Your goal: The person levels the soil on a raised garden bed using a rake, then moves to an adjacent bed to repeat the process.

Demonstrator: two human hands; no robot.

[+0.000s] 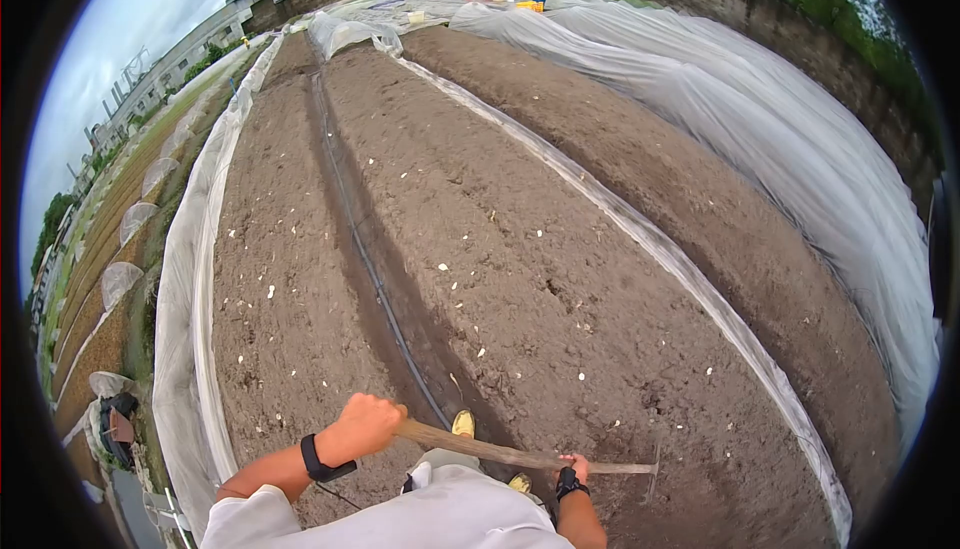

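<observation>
A rake [480,449] with a long wooden handle lies across the front of my body. My left hand [365,424] is closed around the handle's left end, with a black band on that wrist. Farther along the handle, my right hand [575,471] grips it, a dark watch on its wrist. The rake's thin crosswise head, at the right end, is over the brown soil bed [620,349]; its teeth are too faint to make out. Small pale flecks dot the soil around it.
A dark hose [365,259] runs along the furrow where my yellowish shoe [463,423] stands. White sheeting [185,299] edges the left bed, and a white strip [640,234] borders the right. More sheeting [740,109] is bunched at right. Crates [530,6] sit far back before a wall.
</observation>
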